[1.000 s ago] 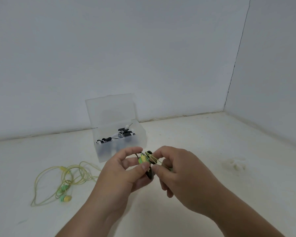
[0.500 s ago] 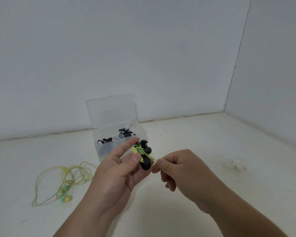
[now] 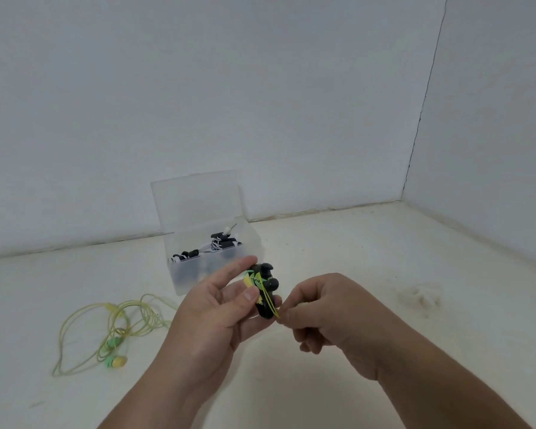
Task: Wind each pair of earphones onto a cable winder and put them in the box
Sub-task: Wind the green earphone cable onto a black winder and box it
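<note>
Pale, off-white tabletop (image 3: 369, 258) meets 2 plain grey-white walls, with a thin dark crack (image 3: 424, 100) running down the corner where they join.

Above the near middle of the surface, the left hand (image 3: 211, 308) holds a small black plastic cable winder (image 3: 268, 284) with rounded, knobby lobes. Its thumb presses the near face and its index finger stretches along the far side. A thin yellow-green earphone cable (image 3: 267, 300) crosses the winder in several turns, and a yellow and green bud is tucked at its left edge beside the thumb.

The right hand (image 3: 331, 308) sits just beside the winder, thumb and forefinger pinching the free end of that cable. The strands run taut from the winder's lower part to the pinch, and the other fingers are curled under.

Behind the hands stands a frosted translucent plastic box (image 3: 186, 274) with its hinged lid (image 3: 198, 202) upright. Inside lie black winders wrapped in white cable (image 3: 220, 241).

To the left, well apart from the hands, 1 loose pair of yellow-green earphones (image 3: 115, 342) lies in untidy loops on the surface.
</note>
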The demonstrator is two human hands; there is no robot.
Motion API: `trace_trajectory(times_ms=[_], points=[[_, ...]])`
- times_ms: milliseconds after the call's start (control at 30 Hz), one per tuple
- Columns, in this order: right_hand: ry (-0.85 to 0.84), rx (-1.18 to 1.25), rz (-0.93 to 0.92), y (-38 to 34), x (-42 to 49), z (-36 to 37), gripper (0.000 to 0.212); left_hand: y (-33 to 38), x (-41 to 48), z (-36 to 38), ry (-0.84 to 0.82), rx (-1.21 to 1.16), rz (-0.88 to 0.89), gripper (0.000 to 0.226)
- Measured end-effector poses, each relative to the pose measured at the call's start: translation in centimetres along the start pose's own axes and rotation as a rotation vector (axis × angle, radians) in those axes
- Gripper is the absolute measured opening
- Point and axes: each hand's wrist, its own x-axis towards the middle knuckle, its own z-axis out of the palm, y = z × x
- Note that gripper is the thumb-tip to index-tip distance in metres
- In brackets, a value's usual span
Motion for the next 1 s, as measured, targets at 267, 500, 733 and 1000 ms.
trace_trajectory(times_ms=[267,500,733,1000], points=[[0.234,0.125,0.001,-0.1,0.5,-1.3,0.010,0.4,-0.2,-0.6,-0.134,0.169,-0.009,0.048],[0.240,0.146,-0.086,0.1,0.5,-1.5,0.009,-0.4,0.0,-0.8,-0.271,0.408,-0.020,0.045],[0.267,0.043,-0.170,-0.1,0.2,-1.3,0.010,-0.5,0.0,-0.7,-0.263,0.429,-0.026,0.046],[0.248,0.078,-0.237,-0.5,-0.1,-1.5,0.007,-0.4,-0.2,-0.4,-0.198,0.306,-0.032,0.032]])
